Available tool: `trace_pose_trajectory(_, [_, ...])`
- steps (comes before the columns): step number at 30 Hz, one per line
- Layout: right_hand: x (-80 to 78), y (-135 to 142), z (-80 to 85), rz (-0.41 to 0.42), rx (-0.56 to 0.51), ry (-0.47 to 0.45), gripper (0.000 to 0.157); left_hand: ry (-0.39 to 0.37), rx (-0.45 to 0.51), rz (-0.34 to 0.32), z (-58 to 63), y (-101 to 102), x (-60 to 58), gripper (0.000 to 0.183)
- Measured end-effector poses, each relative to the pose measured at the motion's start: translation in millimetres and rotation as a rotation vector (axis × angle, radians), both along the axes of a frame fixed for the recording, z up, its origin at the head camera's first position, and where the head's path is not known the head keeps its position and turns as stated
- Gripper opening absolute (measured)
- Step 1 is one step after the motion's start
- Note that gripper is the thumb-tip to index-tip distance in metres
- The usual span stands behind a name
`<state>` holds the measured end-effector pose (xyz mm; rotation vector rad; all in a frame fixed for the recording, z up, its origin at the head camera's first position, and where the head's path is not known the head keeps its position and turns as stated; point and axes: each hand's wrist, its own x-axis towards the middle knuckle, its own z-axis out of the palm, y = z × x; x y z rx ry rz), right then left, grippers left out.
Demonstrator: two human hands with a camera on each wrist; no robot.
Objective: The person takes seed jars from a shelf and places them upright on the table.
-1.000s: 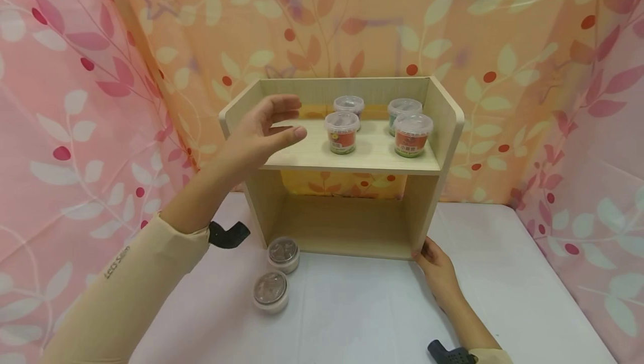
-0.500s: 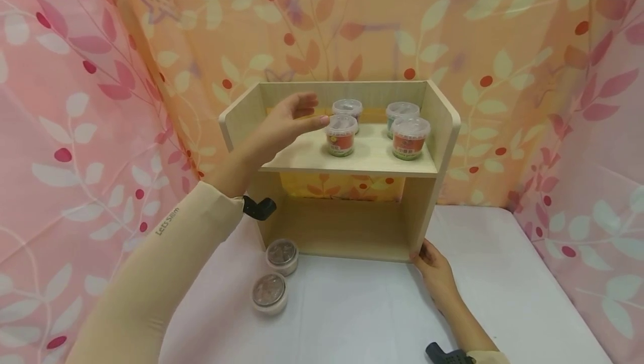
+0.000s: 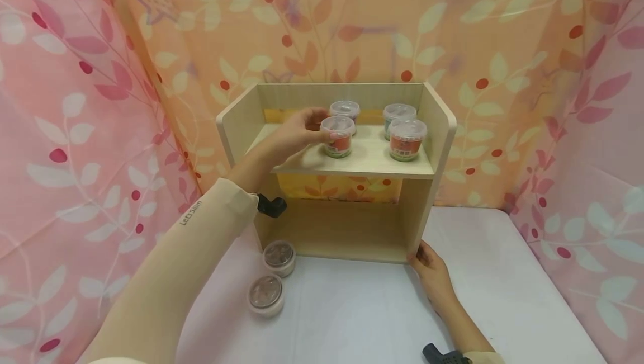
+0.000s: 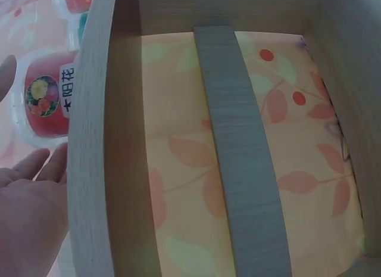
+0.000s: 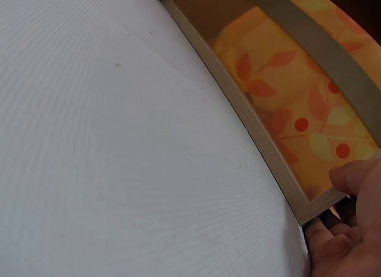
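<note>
A two-tier wooden shelf [image 3: 437, 135] stands on the white tabletop. My left hand [image 3: 294, 140] reaches over its upper board. The thumb overlaps a small clear-lidded cup [image 3: 344, 145] with a red label, and the fingers extend behind it. In the left wrist view, the thumb and fingers of the left hand [image 4: 30, 211] lie on either side of the cup [image 4: 44, 95], fingertips right at its rim. Low on the right, my right hand [image 3: 436, 283] grips the shelf's bottom corner. In the right wrist view its thumb presses the shelf's edge panel [image 5: 324, 202], with the fingers beyond.
Behind that cup stands another lidded cup [image 3: 345, 108]. Two more, a front cup [image 3: 405, 147] and a rear cup [image 3: 399, 111], stand near the right panel. On the table by the shelf's lower left corner are two pale tubs [image 3: 279, 258] with grey tops. Patterned curtains surround the table.
My left hand has moved right across the upper board to the front left cup. The right hand keeps its grip on the shelf corner.
</note>
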<state>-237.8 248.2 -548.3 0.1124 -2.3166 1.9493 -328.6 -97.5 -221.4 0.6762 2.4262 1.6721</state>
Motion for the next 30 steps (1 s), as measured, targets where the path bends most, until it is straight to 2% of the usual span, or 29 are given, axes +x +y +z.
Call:
trace_pose_trajectory(10, [0.5,-1,0.9,0.012,-0.013,-0.005,0.062,-0.005,-0.024,0.006,-2.9,6,-2.6,0.074])
trace_pose_trajectory(19, [1.1,-1,-1.8,0.016,-0.015,0.002,0.062,-0.002,0.042,0.021,-6.2,11,-2.6,0.073])
trace_pose_trajectory(30, [-0.1,-1,-1.1,0.015,-0.006,0.020,0.062,0.055,0.091,0.037,1.5,2,16.3,0.069])
